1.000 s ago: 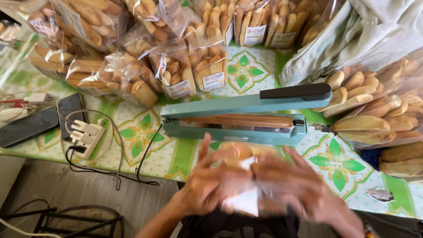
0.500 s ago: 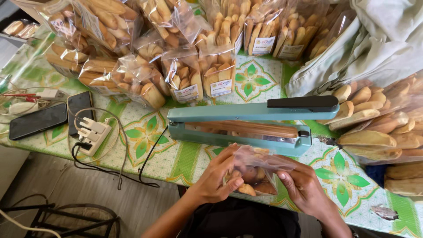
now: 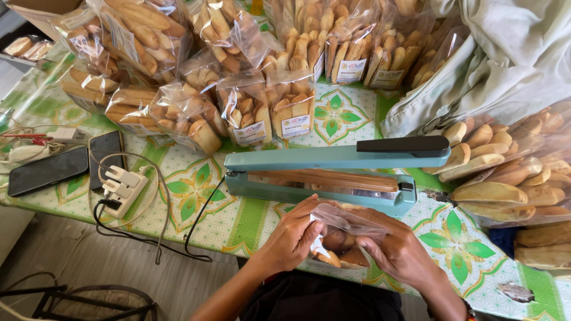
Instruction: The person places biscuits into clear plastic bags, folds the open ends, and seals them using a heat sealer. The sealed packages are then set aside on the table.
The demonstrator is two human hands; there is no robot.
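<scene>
clear bag of biscuits (image 3: 342, 238) sits between my hands at the near table edge, just in front of the teal heat sealer (image 3: 333, 172). my left hand (image 3: 291, 235) and right hand (image 3: 399, 252) both pinch its open top; sealed biscuit packs (image 3: 250, 113) lie beyond.

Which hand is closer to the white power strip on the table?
Left. The left hand holds the clear bag on the power strip's side; the right hand grips the bag's far side.
</scene>
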